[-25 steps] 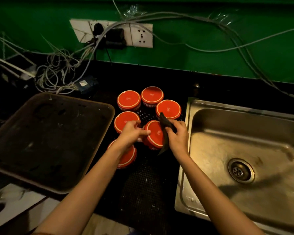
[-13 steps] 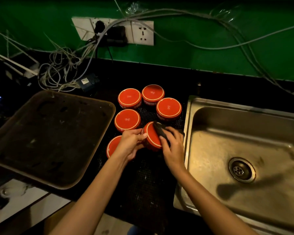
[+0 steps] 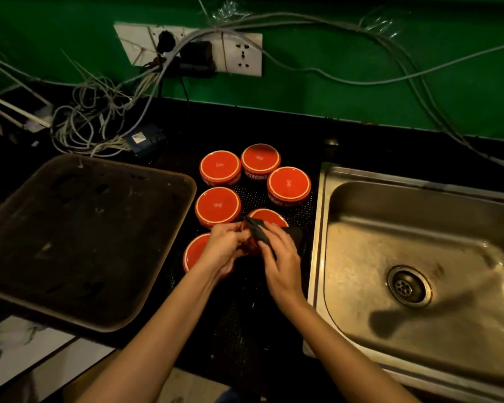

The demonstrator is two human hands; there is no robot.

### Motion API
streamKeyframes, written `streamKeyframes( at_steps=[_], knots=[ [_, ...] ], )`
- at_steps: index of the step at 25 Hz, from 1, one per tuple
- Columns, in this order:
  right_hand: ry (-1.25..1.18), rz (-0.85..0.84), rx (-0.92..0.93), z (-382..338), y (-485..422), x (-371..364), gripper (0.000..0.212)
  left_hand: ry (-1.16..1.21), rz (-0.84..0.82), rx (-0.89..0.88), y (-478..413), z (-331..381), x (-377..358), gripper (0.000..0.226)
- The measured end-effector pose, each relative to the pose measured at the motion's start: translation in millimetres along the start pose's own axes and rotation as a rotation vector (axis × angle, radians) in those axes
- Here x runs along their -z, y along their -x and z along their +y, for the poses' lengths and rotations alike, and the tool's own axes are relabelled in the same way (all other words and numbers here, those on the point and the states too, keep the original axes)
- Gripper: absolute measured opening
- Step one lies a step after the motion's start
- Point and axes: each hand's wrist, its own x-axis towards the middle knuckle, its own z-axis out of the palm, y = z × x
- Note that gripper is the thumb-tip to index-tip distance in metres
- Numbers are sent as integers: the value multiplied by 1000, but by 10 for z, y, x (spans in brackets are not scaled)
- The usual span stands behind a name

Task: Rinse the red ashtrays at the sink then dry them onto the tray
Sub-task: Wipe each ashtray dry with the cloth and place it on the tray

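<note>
Beside the sink's (image 3: 318, 234) left edge, the left hand (image 3: 226, 250) curls round a red ashtray (image 3: 269, 217) while the right hand (image 3: 281, 258) grips a dark cloth (image 3: 256, 231) against it.

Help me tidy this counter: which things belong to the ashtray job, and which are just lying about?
Job: five resting red ashtrays; held ashtray in left hand; dark cloth in right hand; tray; sink.
Lying about: cable tangle; wall sockets; small adapter.

Green wall (image 3: 361, 68) w/ white socket plate (image 3: 240, 55), tangled cables (image 3: 93, 123) at left, black counter (image 3: 274, 126), dim light
</note>
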Motion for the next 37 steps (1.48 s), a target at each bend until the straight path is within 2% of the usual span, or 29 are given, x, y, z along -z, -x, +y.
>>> streamKeyframes(
  at_steps=[2, 5, 7, 9, 11, 12, 13, 14, 17, 18, 20, 22, 24, 25, 28, 31, 33, 35, 37],
  knots=[
    [-24, -1, -23, 94, -165, 62, 33, -25, -14, 3, 21, 12, -5, 27],
    [-98, -5, -238, 256, -538, 280, 28, -112, -23, -45, 76, 49, -56, 29],
    [-204, 31, -315, 210, -651, 437, 24, -211, -31, -143, 105, 83, -82, 35],
    [-223, 0, -187, 22, -684, 572, 26, -331, -55, -246, 134, 102, -96, 45],
    [-63, -249, 92, -202, -604, 589, 34, -439, -53, -311, 163, 104, -82, 44],
    [32, -370, 194, -222, -531, 521, 37, -486, -37, -345, 164, 95, -64, 42],
    [80, -413, 233, -183, -479, 464, 38, -537, -22, -375, 157, 87, -38, 42],
    [45, -394, 190, -95, -469, 446, 37, -594, -11, -383, 166, 90, -19, 42],
    [-277, -280, -181, 147, -474, 524, 24, -694, 17, -383, 208, 76, 56, 45],
    [-279, -259, -198, 167, -439, 534, 23, -715, 11, -388, 216, 72, 80, 46],
    [-155, -302, -69, 86, -354, 488, 31, -734, -3, -404, 261, 64, 110, 48],
    [19, -392, 162, -65, -301, 393, 40, -749, 2, -442, 256, 46, 123, 49],
    [52, -451, 247, -85, -347, 385, 44, -782, 3, -451, 258, 46, 120, 44],
    [-13, -466, 186, -57, -398, 423, 44, -789, 8, -451, 264, 43, 121, 42],
    [-376, -494, -201, 54, -428, 593, 42, -754, -6, -445, 301, 5, 173, 46],
    [-555, -539, -378, 82, -417, 628, 40, -697, -11, -476, 321, -71, 230, 48],
    [-596, -533, -397, 51, -486, 674, 39, -634, 15, -474, 351, -138, 205, 48],
    [-508, -526, -330, -40, -607, 758, 39, -585, 24, -461, 378, -161, 126, 48],
    [-190, -570, -128, -138, -699, 779, 42, -638, 43, -476, 323, -133, 46, 51]
  ],
)
